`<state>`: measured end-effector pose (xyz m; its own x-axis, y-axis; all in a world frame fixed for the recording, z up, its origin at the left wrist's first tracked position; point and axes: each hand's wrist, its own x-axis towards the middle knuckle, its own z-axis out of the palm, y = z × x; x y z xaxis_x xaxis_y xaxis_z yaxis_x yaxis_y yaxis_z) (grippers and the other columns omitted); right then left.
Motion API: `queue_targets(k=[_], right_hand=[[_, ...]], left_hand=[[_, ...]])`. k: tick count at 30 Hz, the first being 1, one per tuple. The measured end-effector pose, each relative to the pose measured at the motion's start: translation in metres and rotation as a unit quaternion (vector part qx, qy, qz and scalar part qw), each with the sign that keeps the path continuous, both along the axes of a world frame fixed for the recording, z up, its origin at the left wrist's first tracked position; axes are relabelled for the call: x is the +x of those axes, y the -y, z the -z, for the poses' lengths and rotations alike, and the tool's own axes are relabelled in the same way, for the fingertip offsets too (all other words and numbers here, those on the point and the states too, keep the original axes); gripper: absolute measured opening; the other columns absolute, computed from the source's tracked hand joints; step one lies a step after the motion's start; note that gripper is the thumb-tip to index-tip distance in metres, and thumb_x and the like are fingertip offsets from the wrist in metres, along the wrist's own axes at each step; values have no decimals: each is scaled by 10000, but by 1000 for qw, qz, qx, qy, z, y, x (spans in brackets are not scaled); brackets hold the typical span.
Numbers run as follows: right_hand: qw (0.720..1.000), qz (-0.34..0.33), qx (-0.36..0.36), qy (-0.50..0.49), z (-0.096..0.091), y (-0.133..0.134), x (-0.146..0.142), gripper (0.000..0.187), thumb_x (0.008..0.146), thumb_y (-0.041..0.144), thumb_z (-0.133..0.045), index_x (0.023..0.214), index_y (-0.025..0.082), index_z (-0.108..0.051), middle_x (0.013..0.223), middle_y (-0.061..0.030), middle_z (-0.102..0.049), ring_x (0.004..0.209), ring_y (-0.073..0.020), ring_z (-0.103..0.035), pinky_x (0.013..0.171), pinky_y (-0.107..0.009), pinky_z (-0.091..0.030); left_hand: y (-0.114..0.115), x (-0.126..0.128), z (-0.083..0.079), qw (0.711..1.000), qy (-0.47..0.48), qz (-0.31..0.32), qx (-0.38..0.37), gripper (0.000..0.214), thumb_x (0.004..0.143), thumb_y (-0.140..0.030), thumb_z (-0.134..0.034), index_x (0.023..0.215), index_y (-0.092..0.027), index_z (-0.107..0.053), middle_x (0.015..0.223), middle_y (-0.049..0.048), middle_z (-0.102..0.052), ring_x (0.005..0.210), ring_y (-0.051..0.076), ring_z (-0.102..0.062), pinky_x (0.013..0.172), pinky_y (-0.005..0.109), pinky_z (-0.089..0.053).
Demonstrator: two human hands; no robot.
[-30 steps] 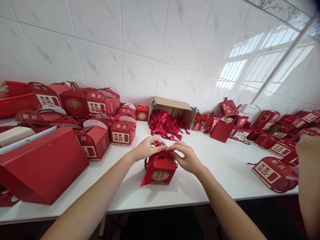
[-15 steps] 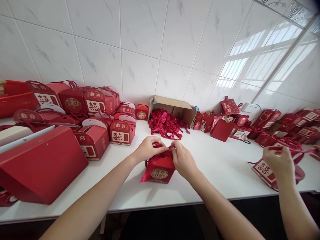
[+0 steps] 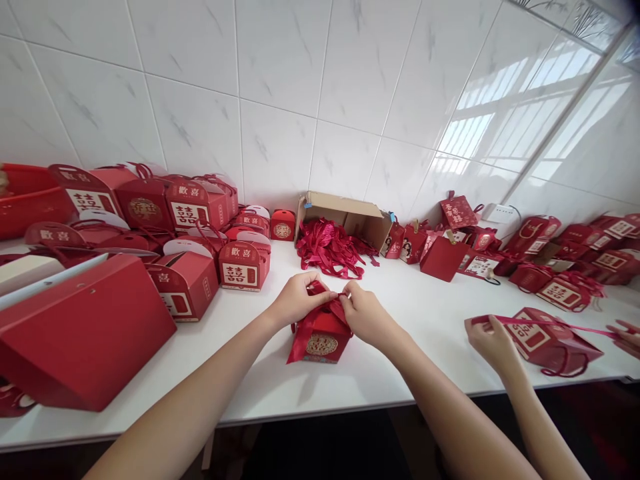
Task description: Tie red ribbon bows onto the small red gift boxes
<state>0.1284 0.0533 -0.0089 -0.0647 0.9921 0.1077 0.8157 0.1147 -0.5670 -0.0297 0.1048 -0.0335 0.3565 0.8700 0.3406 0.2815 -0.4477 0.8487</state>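
A small red gift box [image 3: 323,343] with a round gold emblem stands on the white table in front of me. Over its top, my left hand [image 3: 301,298] pinches a red ribbon [image 3: 303,333], one end of which hangs down the box's front left side. My right hand [image 3: 364,309] is closed on the same ribbon at the top right of the box, its fingertips close to those of the left. The ribbon's crossing between the fingers is partly hidden.
Loose red ribbons [image 3: 330,247] spill from an open cardboard box [image 3: 345,203] at the wall. Red gift boxes [image 3: 245,265] crowd the left, behind a large red box [image 3: 90,327]. At right, a co-worker's hands [image 3: 493,340] stretch a ribbon over another box [image 3: 545,337].
My hands stay at the box top, the ribbon shifting slightly between them. The co-worker's near hand has moved left, pulling a ribbon straight, and their box now lies on the table.
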Motion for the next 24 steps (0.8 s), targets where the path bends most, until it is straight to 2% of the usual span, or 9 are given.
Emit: queue_targets(k=[5, 11, 16, 21, 24], right_hand=[[999, 12, -15, 42, -7, 8, -6, 134, 908, 225, -313, 865, 189, -435, 784, -93, -615, 568, -177, -536, 479, -252, -310], [991, -16, 107, 74, -5, 1, 6, 109, 841, 153, -451, 763, 198, -512, 842, -68, -642, 738, -192, -553, 598, -274, -344], [985, -32, 170, 29, 3, -9, 19, 106, 829, 169, -467, 769, 212, -542, 817, -21, -639, 668, -161, -520, 586, -266, -357], [979, -58, 195, -16, 17, -17, 27, 113, 834, 180, -453, 770, 211, -542, 810, -26, -633, 711, -169, -547, 632, -287, -413], [974, -70, 203, -67, 24, -19, 28, 109, 846, 197, -434, 791, 208, -528, 793, -27, -629, 711, -168, -572, 614, -285, -438]], left_hand=[[-1, -1, 0, 1000, -12, -6, -7, 328, 698, -473, -675, 688, -173, -544, 703, 17, -650, 683, 181, -605, 613, 294, -469], [0, -4, -3, 998, 10, 31, -45, 327, 669, -447, -707, 713, -169, -542, 737, 23, -663, 715, 187, -623, 651, 306, -484], [-1, -6, -4, 997, 18, 46, -67, 319, 639, -415, -733, 711, -168, -544, 765, 31, -667, 749, 189, -631, 687, 310, -489], [-3, -8, -3, 996, -3, 54, -72, 324, 605, -386, -756, 657, -165, -524, 846, 49, -666, 741, 180, -617, 675, 306, -481], [-2, -9, -5, 993, 4, 67, -94, 330, 607, -400, -761, 699, -162, -553, 847, 51, -666, 773, 190, -621, 696, 314, -482]])
